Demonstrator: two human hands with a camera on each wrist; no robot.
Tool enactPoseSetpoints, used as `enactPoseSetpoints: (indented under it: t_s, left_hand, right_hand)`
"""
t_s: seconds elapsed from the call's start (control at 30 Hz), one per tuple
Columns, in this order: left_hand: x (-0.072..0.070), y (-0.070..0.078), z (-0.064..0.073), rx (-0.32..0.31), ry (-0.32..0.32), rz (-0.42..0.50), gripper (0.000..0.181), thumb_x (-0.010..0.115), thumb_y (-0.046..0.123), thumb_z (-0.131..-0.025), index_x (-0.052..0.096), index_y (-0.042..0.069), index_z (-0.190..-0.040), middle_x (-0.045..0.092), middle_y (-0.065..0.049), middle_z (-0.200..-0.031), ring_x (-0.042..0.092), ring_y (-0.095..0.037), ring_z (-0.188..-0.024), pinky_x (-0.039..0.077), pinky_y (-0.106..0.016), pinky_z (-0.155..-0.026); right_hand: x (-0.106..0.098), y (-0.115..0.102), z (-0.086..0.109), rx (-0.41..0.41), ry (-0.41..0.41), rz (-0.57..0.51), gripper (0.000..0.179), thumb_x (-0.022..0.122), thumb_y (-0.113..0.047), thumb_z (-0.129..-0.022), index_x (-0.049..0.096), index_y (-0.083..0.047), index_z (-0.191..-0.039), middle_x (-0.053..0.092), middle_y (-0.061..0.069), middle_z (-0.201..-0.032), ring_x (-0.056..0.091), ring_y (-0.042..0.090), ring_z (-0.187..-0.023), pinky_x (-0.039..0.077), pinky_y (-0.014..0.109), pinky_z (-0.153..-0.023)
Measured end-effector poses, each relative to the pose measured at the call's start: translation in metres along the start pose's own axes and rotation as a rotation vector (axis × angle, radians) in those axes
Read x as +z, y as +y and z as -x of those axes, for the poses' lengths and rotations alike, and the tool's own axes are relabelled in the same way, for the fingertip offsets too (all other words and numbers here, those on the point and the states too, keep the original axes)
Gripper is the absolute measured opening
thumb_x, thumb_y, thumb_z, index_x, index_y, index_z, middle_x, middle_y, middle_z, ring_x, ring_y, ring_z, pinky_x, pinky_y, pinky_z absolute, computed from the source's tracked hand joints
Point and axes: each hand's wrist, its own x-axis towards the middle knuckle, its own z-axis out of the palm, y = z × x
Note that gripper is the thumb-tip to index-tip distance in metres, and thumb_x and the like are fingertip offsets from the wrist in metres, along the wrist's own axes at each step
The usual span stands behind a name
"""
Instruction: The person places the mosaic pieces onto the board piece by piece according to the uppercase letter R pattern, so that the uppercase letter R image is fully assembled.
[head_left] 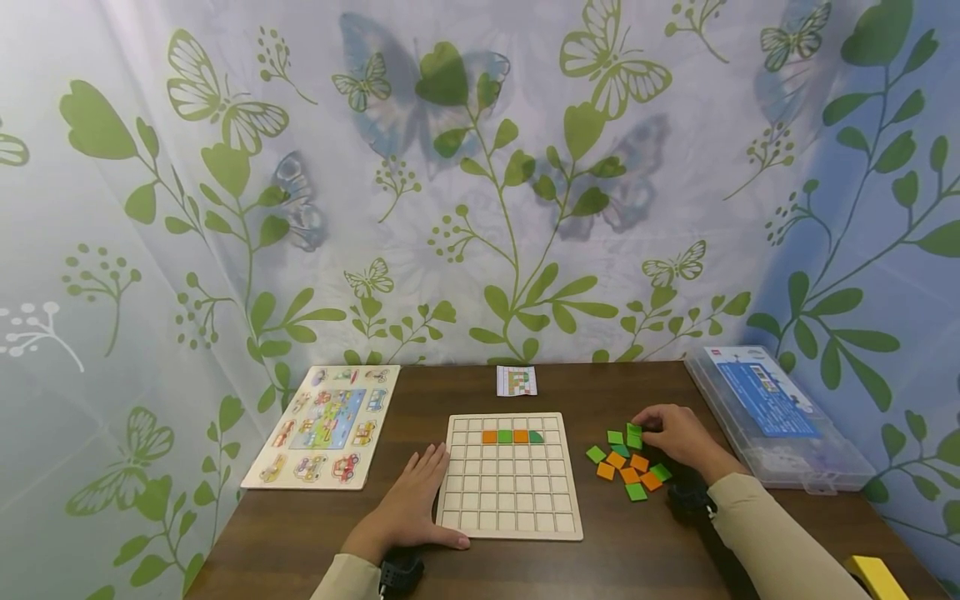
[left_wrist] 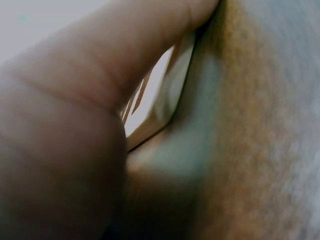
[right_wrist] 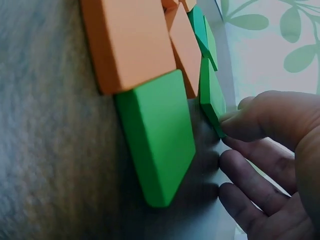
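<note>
A wooden grid board (head_left: 510, 500) lies at the table's middle. One row holds an orange tile (head_left: 490, 437), a green tile (head_left: 505, 437), another orange tile and a dark green curved piece (head_left: 536, 437). Spread along the board's left edge and near corner, my left hand (head_left: 412, 504) touches it with straight fingers, the thumb at the front edge. To the right, my right hand (head_left: 682, 437) pinches a green square tile (head_left: 633, 430) between thumb and finger, at the far side of a loose pile of orange (head_left: 628, 476) and green tiles (head_left: 636, 492).
A small printed pattern card (head_left: 517, 381) lies behind the board. At left is a picture puzzle board (head_left: 322, 425). A clear plastic case (head_left: 780, 425) with a blue label stands at right. Something yellow (head_left: 876, 577) sits at the near right corner. A patterned curtain hangs behind the table.
</note>
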Motion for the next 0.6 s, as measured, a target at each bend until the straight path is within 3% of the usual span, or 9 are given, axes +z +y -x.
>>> enactPoseSetpoints:
  t_s: [0.3,0.6]
  left_hand:
    - [0.0006,0.0002,0.0003,-0.025,-0.018,0.000,0.143,0.069,0.092,-0.070,0.020,-0.004,-0.166,0.015,-0.021,-0.172,0.010,-0.037,-0.158,0.009,-0.057,-0.125]
    - [0.0008,-0.0008,-0.0001,-0.007,0.000,-0.012,0.142,0.071,0.090,-0.071,0.024,-0.007,-0.164,0.018,-0.023,-0.171,0.014,-0.040,-0.157,0.013,-0.060,-0.124]
  right_hand:
    - [0.0016,0.0018,-0.0003,-0.009,0.014,0.008,0.021,0.076,0.007,-0.089,0.079,-0.002,-0.109,0.073,0.010,-0.104,0.066,0.028,-0.092,0.057,0.056,-0.087]
    - [0.0037,0.0019,-0.0002,-0.035,0.018,0.036,0.024,0.080,0.003,-0.088,0.080,-0.003,-0.110,0.073,0.012,-0.108,0.068,0.033,-0.097,0.057,0.057,-0.086]
